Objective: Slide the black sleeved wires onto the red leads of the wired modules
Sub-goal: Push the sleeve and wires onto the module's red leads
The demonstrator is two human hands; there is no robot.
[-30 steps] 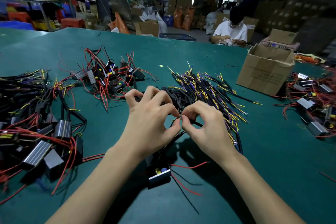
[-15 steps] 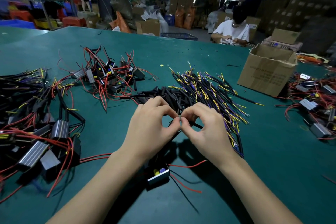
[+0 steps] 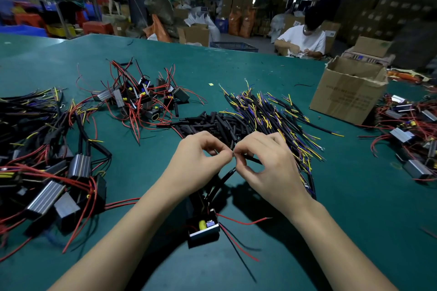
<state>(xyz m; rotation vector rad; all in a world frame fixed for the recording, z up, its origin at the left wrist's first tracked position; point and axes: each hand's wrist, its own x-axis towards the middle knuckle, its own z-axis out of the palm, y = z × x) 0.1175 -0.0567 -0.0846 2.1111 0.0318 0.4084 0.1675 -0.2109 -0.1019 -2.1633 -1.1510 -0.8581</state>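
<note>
Fingers (image 3: 225, 151) of the left hand (image 3: 196, 163) curl in, thumb and forefinger pinched on something fine at their tips; what it is cannot be told for sure. Right up against them, the right hand (image 3: 267, 168) pinches the end of a black sleeved wire (image 3: 251, 160) between its own thumb and forefinger, so the two pinches meet tip to tip above the counter (image 3: 354, 208). That wire runs off to the right under the right hand's curled fingers. A second black sleeved length (image 3: 224, 177) drops from just beneath the meeting point down toward the wired module (image 3: 203, 229), which lies on the counter between the two forearms, nearer the person than the hands. Red leads (image 3: 243, 221) trail from the module to the right and toward the near edge, apart from the fingers.

Just beyond the hands lies a heap of short black sleeves (image 3: 212, 123), and touching its right side a larger pile of black sleeved wires with yellow and purple ends (image 3: 272, 113). Further left sits a cluster of modules with red leads (image 3: 142, 99), and at the far left a bigger tangle of modules and wiring (image 3: 47, 153). A cardboard box (image 3: 347, 92) stands to the right, with more modules (image 3: 411, 130) past it. A person in a white shirt (image 3: 305, 40) sits at the far edge.
</note>
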